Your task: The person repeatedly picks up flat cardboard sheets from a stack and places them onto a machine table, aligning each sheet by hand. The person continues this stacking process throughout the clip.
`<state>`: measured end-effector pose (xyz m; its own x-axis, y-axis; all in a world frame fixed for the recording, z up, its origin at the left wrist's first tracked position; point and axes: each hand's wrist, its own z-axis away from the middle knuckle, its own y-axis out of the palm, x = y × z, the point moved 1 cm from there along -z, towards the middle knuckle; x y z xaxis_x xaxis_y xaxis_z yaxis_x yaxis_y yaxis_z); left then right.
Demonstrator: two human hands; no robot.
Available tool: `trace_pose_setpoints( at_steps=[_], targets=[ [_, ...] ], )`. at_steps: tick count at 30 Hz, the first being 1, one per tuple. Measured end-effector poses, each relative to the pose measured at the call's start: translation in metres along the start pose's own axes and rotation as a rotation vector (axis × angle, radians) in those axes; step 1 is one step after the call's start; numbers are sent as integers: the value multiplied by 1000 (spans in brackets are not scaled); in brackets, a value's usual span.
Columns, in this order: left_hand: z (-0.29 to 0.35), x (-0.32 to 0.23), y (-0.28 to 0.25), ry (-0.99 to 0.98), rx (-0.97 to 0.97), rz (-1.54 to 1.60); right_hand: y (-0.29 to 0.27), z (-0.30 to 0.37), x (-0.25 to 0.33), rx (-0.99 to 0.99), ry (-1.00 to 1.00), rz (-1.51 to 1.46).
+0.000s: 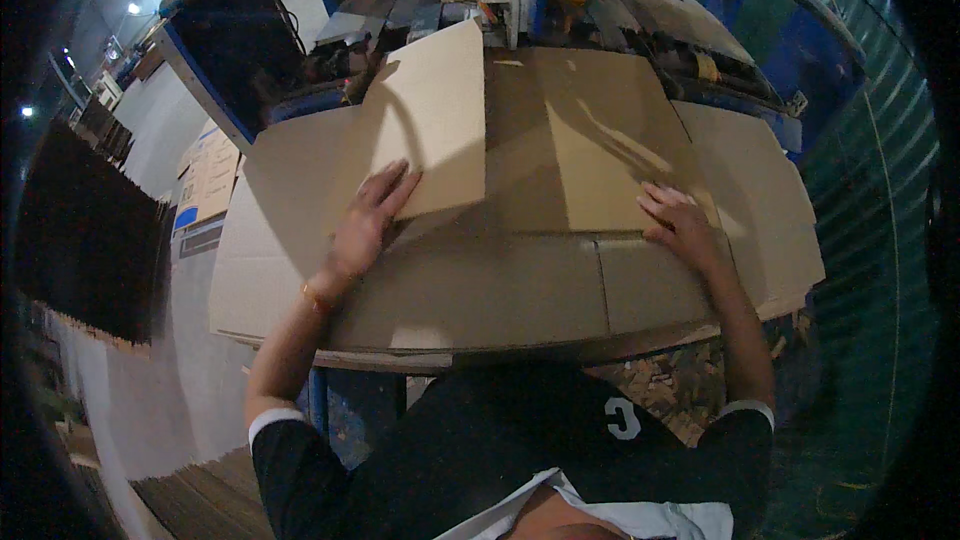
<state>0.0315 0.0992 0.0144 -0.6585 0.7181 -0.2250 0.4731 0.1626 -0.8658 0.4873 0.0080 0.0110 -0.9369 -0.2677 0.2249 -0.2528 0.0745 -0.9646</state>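
Seems to be lining up a smooth, pale-tan cardboard left panel [447, 120] and a part-shaded, rectangular brown cardboard right panel [600, 165] before a blue-and-grey metal machine [517, 0]; cannot tell whether joined together. Probably calls next for light, even pressure and squared near edges. Rests left hand [368, 220], open with fingers slightly apart, on top of the left panel's near part. Lays right hand [682, 222], likewise open, fingers loosely curved, over the right panel's near edge, close to the corner. Has both panels touching the hands and reaching away past the fingertips, over wide, flat brown cardboard sheets [490, 290].
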Motion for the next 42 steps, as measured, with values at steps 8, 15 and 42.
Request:
trace_pose_setpoints(
  at_steps=[8,15,42],
  targets=[
    [-80,47,37,35,-147,-275,13,-81,-21,-60,27,64],
    [-13,37,11,-212,-292,-294,-2,-9,-4,-252,84,189],
    [186,66,-90,-1002,-1360,1266,-64,173,-95,-1356,632,-855]
  ],
)
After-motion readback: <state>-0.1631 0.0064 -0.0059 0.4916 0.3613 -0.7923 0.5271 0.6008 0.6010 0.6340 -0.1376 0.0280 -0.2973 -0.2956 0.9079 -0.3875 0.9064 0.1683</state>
